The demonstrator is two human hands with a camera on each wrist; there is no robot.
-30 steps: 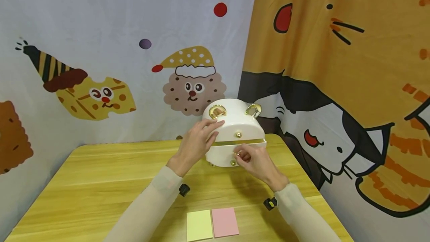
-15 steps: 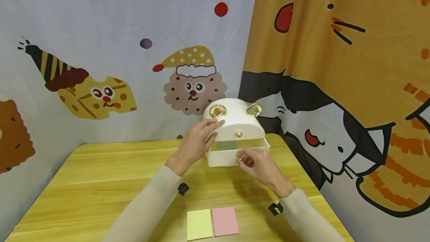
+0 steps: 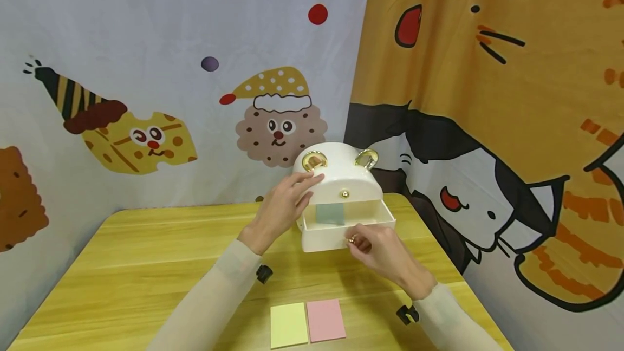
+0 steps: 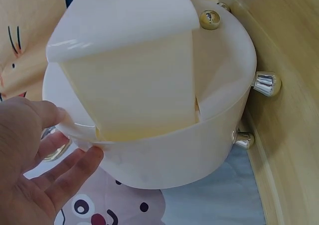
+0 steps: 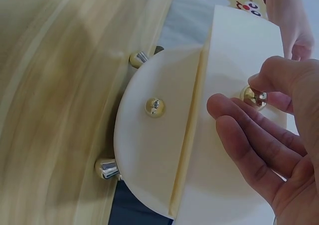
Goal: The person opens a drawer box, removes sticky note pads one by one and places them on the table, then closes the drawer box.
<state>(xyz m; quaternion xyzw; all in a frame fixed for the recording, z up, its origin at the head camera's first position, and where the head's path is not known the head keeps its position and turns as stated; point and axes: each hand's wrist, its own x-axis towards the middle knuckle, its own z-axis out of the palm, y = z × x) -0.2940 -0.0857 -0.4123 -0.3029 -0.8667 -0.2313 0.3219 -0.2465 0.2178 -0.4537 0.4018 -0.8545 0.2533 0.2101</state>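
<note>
A white rounded box (image 3: 336, 177) with two gold ears stands at the back of the table, its middle drawer (image 3: 325, 240) pulled out. My right hand (image 3: 390, 256) pinches the drawer's gold knob (image 5: 253, 97) between thumb and finger, other fingers extended. Inside the drawer lies a blue-green flat piece (image 3: 330, 214). My left hand (image 3: 278, 210) rests with its fingertips on the box's upper left edge; in the left wrist view the left hand (image 4: 45, 160) touches the white shell. The top drawer's knob (image 3: 344, 194) is untouched.
A yellow pad (image 3: 289, 325) and a pink pad (image 3: 326, 320) lie side by side near the table's front edge. Behind the wooden table (image 3: 146, 264) hang curtains with cartoon prints.
The middle drawer has come farther out toward me, with my right hand moving along on its knob. More of the blue-green piece shows. My left hand has stayed on the box.
</note>
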